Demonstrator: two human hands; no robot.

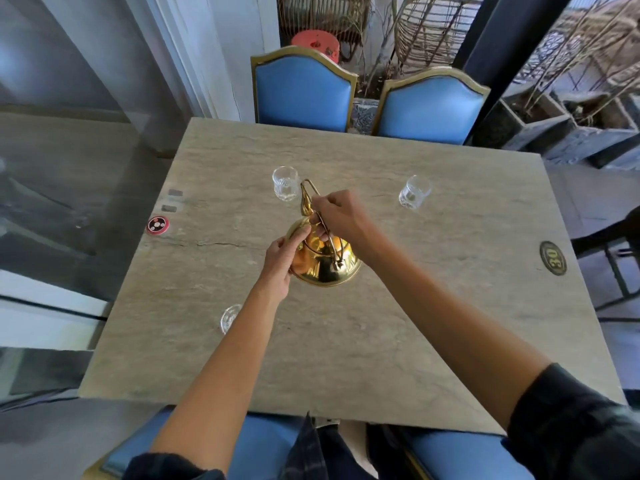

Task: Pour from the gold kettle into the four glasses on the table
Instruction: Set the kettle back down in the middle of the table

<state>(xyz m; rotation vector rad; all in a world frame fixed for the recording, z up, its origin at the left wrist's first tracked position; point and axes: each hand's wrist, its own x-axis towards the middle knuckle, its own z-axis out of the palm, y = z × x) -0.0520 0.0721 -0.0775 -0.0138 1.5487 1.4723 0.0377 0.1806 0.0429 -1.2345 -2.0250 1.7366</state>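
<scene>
1. Gold kettle [323,259] — over the middle of the table [415,341], tipped forward, spout aimed at the far-left glass [285,183] and close beside its rim. No stream can be made out; contents of the kettle are hidden.
2. Right hand [341,216] — closed in a fist round the thin wire handle above the kettle, carrying it.
3. Left hand [282,259] — partly curled, fingers and thumb pressed to the kettle's left flank and lid area, steadying it; not gripping the handle.
4. Far-left glass — upright, looks empty, though clear liquid would be hard to tell.
5. Far-right glass [414,192] — upright, well apart from the kettle, appears empty.
6. Near-left glass [229,318] — partly hidden by the left forearm, blurred; contents cannot be told. The fourth glass is not in view.
7. Risk: the spout tip sits beside, not clearly over, the far-left rim — a steeper tilt now could send liquid onto the table.
8. Risk: the spout could knock this light glass over if pushed forward.
9. Risk: the left forearm passes just beside the near-left glass; drawing it back carelessly may topple it.
10. Risk: the wire handle can swing, making the pour jerk.
</scene>
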